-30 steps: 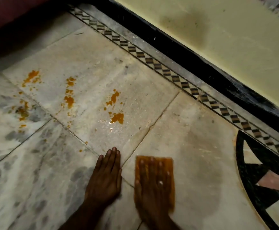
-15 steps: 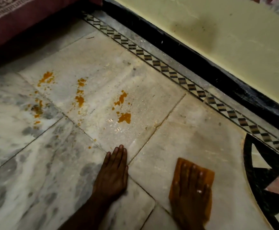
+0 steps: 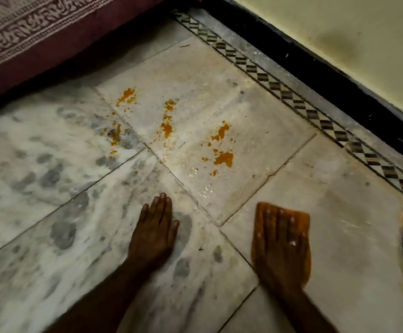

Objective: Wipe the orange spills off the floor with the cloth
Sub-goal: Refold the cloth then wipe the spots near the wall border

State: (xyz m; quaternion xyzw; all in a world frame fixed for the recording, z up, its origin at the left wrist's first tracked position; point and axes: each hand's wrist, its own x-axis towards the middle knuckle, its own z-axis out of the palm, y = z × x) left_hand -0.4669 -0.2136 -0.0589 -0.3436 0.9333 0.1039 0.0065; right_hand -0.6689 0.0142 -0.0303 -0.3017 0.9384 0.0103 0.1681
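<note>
Across most of the frame lies the floor (image 3: 51,188), pale marble tiles with grey mottling at the left and lower middle. At the upper right a cream wall (image 3: 339,32) rises above a black skirting (image 3: 315,66), and a checked border (image 3: 299,102) runs along its foot. At the upper left is maroon fabric (image 3: 39,32) with a pale printed band. Orange spills (image 3: 223,158) lie in several patches on the tiles at the upper middle, apart from both hands. Below them, near centre, the left hand (image 3: 153,234) rests flat on the bare floor, fingers straight and close together, holding nothing. At the lower right the right hand (image 3: 279,246), slightly blurred, presses flat with fingers spread on the cloth (image 3: 300,218), an orange rectangle lying on the floor.
</note>
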